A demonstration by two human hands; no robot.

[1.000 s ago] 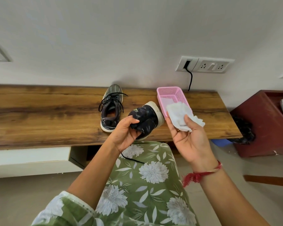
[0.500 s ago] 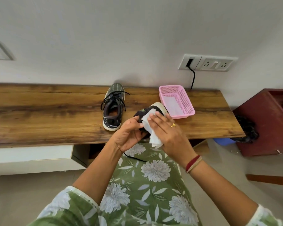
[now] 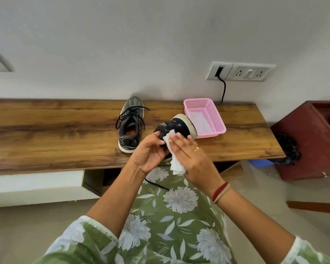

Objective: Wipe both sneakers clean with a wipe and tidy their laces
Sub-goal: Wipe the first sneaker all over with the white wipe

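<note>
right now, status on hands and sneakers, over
Left hand grips held sneaker. Right hand presses wipe against it. Second sneaker on bench, laces loose. Nothing in the way.

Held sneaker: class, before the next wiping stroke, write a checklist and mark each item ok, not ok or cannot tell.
1. The left hand grips the held sneaker: ok.
2. The right hand presses the wipe onto it: ok.
3. Its lace tidy: not ok, it dangles over the lap.
4. Laces of the second sneaker tidy: not ok, they spread loose on the bench.
5. Dirt left on the held sneaker: cannot tell.
</note>
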